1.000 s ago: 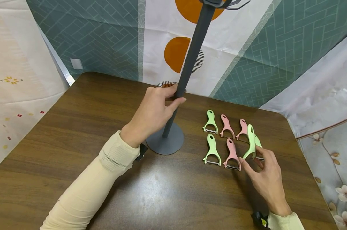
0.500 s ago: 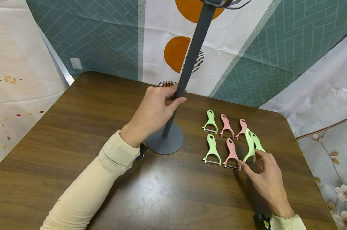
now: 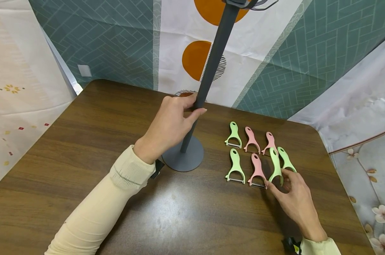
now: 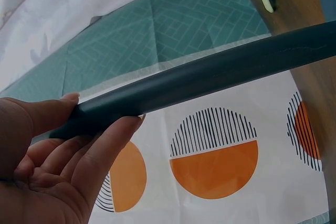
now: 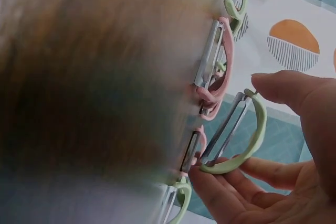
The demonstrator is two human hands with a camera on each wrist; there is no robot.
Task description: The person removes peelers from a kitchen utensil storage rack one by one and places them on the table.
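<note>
My left hand (image 3: 168, 125) grips the dark grey pole (image 3: 211, 67) of a stand, thumb on one side and fingers on the other. The left wrist view shows the same pole (image 4: 199, 82) between the thumb and fingers. At the right, my right hand (image 3: 294, 200) pinches a green peeler (image 3: 276, 164) by the two sides of its head, its handle directed away from me. In the right wrist view the held peeler's blade (image 5: 226, 127) faces the table. Beside it lie a pink peeler (image 3: 257, 166) on the left and another green peeler (image 3: 285, 157) on the right.
More peelers lie in rows: a green one (image 3: 235, 163) in front, and behind it a green one (image 3: 233, 132) and two pink ones (image 3: 250, 136), (image 3: 269, 140). The stand's round base (image 3: 192, 159) rests on the wooden table (image 3: 100, 141). Patterned cloth (image 3: 115, 46) hangs behind.
My right hand has lowered the green peeler toward the table and shifted it slightly left and nearer, beside the pink peeler. My left hand stays on the pole.
</note>
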